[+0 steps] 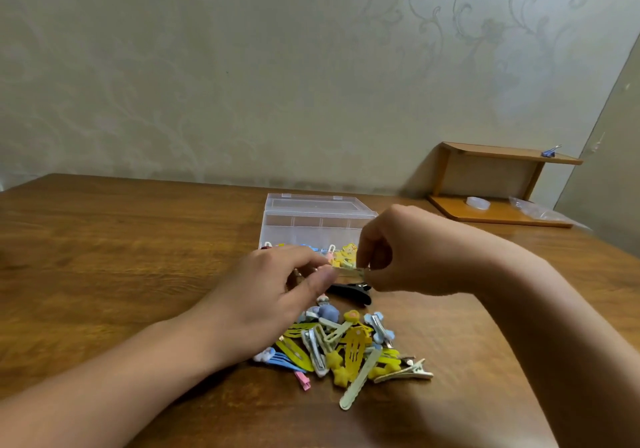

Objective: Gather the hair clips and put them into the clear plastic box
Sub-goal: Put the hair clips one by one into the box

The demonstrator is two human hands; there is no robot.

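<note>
Hands, two: left hand (277, 290), right hand (398, 257) pinch one clip (349, 267).

Brown wooden table (104, 240), pale patterned wall (242, 67), small wooden shelf (502, 157)

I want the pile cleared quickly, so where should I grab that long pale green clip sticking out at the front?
Pinch the long pale green clip at its free scalloped near end, coming from your side of the pile. That end lies clear on the table; its far end is tucked among other clips.

Head view (close) down over table (104, 240).
</note>
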